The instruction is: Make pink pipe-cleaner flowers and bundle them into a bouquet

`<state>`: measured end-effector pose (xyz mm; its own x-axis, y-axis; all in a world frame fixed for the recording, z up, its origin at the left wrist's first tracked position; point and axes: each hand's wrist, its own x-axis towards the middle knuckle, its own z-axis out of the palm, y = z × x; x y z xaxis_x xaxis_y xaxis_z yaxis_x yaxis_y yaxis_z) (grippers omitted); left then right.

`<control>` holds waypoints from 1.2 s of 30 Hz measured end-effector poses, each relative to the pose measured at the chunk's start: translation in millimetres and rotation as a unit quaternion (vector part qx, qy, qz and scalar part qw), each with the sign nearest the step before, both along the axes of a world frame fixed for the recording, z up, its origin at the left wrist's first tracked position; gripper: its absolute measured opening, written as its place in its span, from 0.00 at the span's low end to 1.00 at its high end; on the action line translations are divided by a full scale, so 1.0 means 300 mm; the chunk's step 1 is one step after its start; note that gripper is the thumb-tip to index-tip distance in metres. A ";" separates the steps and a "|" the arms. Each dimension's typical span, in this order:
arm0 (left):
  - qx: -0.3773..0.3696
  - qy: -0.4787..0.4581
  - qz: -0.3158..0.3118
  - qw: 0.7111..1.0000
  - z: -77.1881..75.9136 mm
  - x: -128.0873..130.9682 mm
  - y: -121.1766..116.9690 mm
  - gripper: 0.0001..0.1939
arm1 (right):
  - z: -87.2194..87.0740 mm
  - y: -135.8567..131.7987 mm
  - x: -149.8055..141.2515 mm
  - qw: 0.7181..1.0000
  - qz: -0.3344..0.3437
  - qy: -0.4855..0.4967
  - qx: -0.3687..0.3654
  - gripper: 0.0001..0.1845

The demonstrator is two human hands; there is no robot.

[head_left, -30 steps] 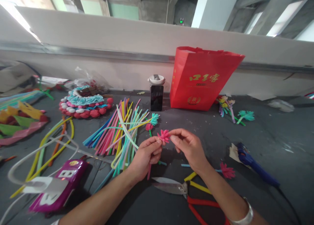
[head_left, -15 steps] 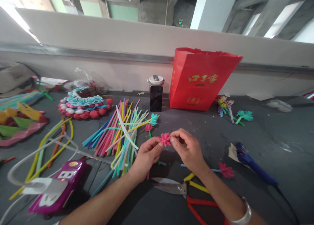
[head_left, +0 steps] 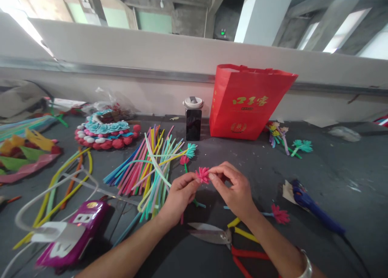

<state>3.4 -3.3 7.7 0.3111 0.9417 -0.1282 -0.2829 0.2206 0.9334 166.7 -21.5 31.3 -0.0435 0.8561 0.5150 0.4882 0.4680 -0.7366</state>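
Two hands [head_left: 209, 191], one pink flower [head_left: 202, 175]

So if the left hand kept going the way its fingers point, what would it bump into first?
The left hand points up and to the right, and its fingertips already pinch the pink flower. Just past the flower are the right hand fingertips, so it would probably meet those next, though depth is hard to judge.

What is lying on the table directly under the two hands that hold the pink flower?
Under the left hand and right hand holding the pink flower lie scissors with red handles and a teal stick end. The hands and forearms cover the rest of the table there.
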 end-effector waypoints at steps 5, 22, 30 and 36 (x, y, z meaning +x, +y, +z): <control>-0.008 -0.006 0.005 1.000 0.003 -0.005 0.005 0.14 | -0.001 0.006 0.008 0.999 0.006 -0.033 0.019 0.07; 0.001 0.027 -0.026 0.999 -0.002 -0.012 0.008 0.11 | 0.002 0.021 0.040 0.994 0.086 -0.070 -0.008 0.08; -0.080 -0.077 -0.027 0.993 -0.008 -0.018 0.023 0.11 | 0.001 0.019 0.032 0.998 0.038 0.046 -0.036 0.08; -0.101 -0.128 -0.068 0.984 0.003 -0.023 0.031 0.12 | -0.005 0.024 0.033 0.991 0.041 0.110 -0.063 0.05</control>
<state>-3.4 5.9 8.6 0.4796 0.8522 -0.2089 -0.4577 0.4461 0.7691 176.6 -14.2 29.9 -0.0133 0.9125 0.4088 0.2741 0.3965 -0.8762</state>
